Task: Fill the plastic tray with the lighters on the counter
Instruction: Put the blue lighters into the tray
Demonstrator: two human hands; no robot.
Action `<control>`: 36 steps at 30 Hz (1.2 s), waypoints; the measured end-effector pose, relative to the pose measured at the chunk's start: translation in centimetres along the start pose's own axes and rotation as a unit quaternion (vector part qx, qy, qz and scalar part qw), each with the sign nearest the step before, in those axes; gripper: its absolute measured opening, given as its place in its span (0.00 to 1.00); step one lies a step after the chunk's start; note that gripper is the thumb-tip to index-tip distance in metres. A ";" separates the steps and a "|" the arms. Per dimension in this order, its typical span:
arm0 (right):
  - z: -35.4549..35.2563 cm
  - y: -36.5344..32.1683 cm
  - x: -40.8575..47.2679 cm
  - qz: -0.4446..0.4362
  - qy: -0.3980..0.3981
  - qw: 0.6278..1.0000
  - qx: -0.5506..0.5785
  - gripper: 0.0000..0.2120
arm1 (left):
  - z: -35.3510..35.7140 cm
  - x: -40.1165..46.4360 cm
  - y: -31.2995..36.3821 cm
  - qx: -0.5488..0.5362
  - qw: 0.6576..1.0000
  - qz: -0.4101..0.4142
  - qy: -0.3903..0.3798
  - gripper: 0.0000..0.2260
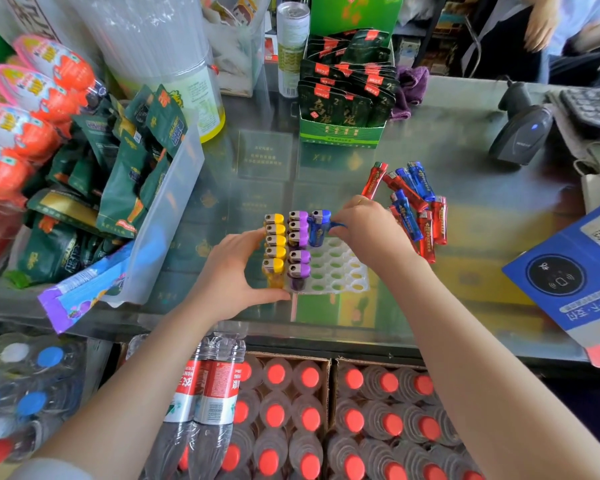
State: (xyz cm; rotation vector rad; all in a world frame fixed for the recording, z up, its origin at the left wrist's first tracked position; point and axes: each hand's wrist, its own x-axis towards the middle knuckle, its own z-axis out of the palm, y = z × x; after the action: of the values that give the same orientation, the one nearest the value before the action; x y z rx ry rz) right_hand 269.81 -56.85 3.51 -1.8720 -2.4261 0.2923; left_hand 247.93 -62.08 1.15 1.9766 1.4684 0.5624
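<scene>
Tray (340, 268), mid-tabletop: we count two columns filled upright, yellow and purple, with one gap. Our left hand (236, 271) grips the tray's left edge; our right hand (368, 230) pinches a blue lighter (316, 230) upright over the third column. Loose lighters (416, 209) lie flat just right of the tray, nearest the right hand.

Your glass counter (465, 140), crowded with stock

On it you have the white plastic tray (340, 268), a loose pile of red and blue lighters (416, 206), a green display box (340, 133), a barcode scanner (520, 133), a blue payment sign (568, 271) and a clear bin (167, 216) of snack packets.
</scene>
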 end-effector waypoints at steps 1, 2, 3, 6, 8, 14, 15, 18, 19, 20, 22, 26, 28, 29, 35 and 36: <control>-0.3 -0.1 0.3 0.011 -0.008 1.000 -0.021 0.08 | -0.1 0.0 0.1 -0.001 1.000 -0.002 0.000 0.36; -0.5 -0.3 0.4 0.018 -0.009 0.999 -0.042 0.07 | -0.3 0.0 0.4 -0.001 1.000 -0.005 -0.001 0.36; -0.7 -0.5 0.6 0.015 -0.006 0.998 -0.067 0.06 | -0.4 0.0 0.6 0.001 1.000 -0.006 -0.005 0.36; -1.3 -0.6 0.8 0.006 -0.015 0.995 -0.103 0.07 | -0.6 -0.5 1.2 0.016 1.000 0.003 -0.024 0.36; -1.6 -0.3 0.6 0.016 -0.001 0.997 -0.070 0.05 | -0.6 -1.1 1.1 0.013 1.000 0.009 -0.027 0.37; -1.2 -0.1 -4.9 0.094 0.175 0.908 0.369 0.01 | -0.2 -2.0 1.2 -0.003 1.000 -0.003 -0.004 0.34; -1.1 -0.8 -6.2 0.086 0.192 0.873 0.440 0.06 | -0.2 -2.0 1.3 -0.004 1.000 -0.004 -0.003 0.34; 0.6 -2.0 -8.2 0.075 0.197 0.825 0.524 0.15 | -0.2 -1.9 1.6 0.004 1.000 0.006 -0.012 0.33; 1.2 -2.4 -8.3 0.086 0.187 0.832 0.516 0.15 | -0.3 -1.8 1.7 0.006 1.000 0.009 -0.017 0.33; 1.7 -2.7 -8.3 0.096 0.180 0.842 0.500 0.12 | -0.3 -1.8 1.8 0.007 1.000 0.012 -0.020 0.32; 2.4 -3.1 -8.1 0.107 0.177 0.857 0.473 0.05 | -0.3 -1.8 1.9 0.004 1.000 0.014 -0.020 0.32; 2.3 -3.5 -7.7 0.078 0.172 0.902 0.388 0.04 | -0.2 -1.8 2.0 0.007 1.000 0.015 -0.016 0.33; 2.0 -3.6 -7.5 0.041 0.147 0.937 0.313 0.05 | -0.3 -1.8 1.8 0.004 1.000 0.017 -0.026 0.34; 1.7 -3.7 -7.4 0.033 0.138 0.951 0.274 0.06 | -0.5 -1.9 1.7 0.002 0.999 0.016 -0.037 0.34; 0.7 -4.8 -6.7 0.058 0.116 0.984 0.120 0.10 | -0.9 -2.0 1.8 -0.008 0.999 0.017 -0.046 0.34; 0.6 -4.9 -6.8 0.070 0.116 0.985 0.103 0.10 | -0.9 -1.9 1.9 -0.005 0.999 0.021 -0.044 0.33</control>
State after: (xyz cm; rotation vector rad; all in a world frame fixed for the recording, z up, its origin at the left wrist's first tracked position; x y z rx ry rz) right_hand 266.82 -64.61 4.25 -1.8721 -2.0368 0.2992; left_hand 248.10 -64.11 3.09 2.0020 1.3717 0.4924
